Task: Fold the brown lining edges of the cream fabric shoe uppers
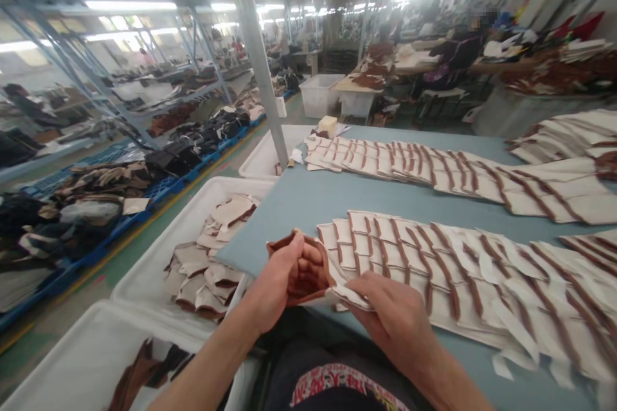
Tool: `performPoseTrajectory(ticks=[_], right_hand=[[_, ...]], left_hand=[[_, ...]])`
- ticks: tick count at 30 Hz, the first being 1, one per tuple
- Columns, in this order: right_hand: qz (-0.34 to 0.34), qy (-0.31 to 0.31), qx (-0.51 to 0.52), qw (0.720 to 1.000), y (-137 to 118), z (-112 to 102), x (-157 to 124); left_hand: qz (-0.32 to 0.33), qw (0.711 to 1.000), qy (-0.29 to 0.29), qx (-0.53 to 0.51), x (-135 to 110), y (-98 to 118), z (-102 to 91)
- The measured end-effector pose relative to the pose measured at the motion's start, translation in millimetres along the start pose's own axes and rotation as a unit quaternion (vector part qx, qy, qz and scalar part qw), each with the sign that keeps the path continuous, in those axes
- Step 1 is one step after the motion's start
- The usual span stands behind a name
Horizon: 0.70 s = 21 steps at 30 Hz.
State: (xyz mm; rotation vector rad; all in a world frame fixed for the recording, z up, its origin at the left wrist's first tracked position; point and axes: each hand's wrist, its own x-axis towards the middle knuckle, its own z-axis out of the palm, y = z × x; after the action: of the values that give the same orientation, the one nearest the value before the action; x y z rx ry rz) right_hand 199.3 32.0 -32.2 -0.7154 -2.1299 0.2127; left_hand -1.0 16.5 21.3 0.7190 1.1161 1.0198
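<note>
Between my hands, at the near edge of the blue-grey table, is a sewn fabric piece (pixel 308 286) with a brown inside and a cream outside. Its mouth gapes toward me. My left hand (pixel 284 276) grips the brown rim, thumb on top and fingers curled into the opening. On the other side, my right hand (pixel 393 308) pinches the cream edge of the same piece. Just beyond my right hand lies a long overlapping row of cream pieces with brown edges (pixel 409 250), with white strips (pixel 515 314) hanging over some of them.
A second row of cream pieces (pixel 434 167) lies farther back on the table (pixel 299 205). White bins (pixel 139 270) with fabric pieces stand to the left, beside a metal post (pixel 258 45). Blue pallets (pixel 164 189) hold dark bundles. A seated person (pixel 450 54) is at the back right.
</note>
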Motion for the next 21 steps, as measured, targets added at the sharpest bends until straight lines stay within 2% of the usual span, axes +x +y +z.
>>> performPoseTrajectory(ticks=[2, 4, 6, 8, 10, 12, 15, 17, 21], right_hand=[[0.036, -0.023, -0.001, 0.999, -7.5, -16.3, -4.0], [0.066, -0.032, -0.004, 0.997, -16.7, -28.0, -9.5], [0.089, -0.028, -0.005, 0.996, -25.4, -35.8, -16.6], [0.124, -0.018, 0.002, 0.992, -32.5, -41.6, -25.1], [0.188, -0.014, 0.032, 0.981, -38.3, -46.6, -34.1], [0.282, -0.014, 0.084, 0.956, -42.7, -52.0, -41.8], [0.403, -0.023, 0.189, 0.895, -46.4, -62.4, -47.4], [0.439, -0.035, 0.259, 0.860, -46.4, -70.8, -46.2], [0.462, -0.055, 0.364, 0.807, -41.6, -85.9, -39.7]], left_hand=[[0.066, 0.989, -0.055, 0.123, -13.2, 7.4, 2.7], [0.113, 0.960, -0.101, 0.235, -25.6, 13.4, 9.0], [0.112, 0.944, -0.136, 0.280, -34.1, 16.2, 19.3], [0.090, 0.943, -0.155, 0.281, -37.1, 14.3, 31.7], [0.071, 0.942, -0.164, 0.285, -36.0, 7.9, 43.8], [0.062, 0.935, -0.168, 0.307, -33.3, -1.0, 54.2], [0.071, 0.921, -0.166, 0.345, -30.6, -12.8, 66.4], [0.070, 0.916, -0.168, 0.358, -30.3, -16.9, 73.2], [0.074, 0.909, -0.169, 0.373, -31.1, -16.4, 85.7]])
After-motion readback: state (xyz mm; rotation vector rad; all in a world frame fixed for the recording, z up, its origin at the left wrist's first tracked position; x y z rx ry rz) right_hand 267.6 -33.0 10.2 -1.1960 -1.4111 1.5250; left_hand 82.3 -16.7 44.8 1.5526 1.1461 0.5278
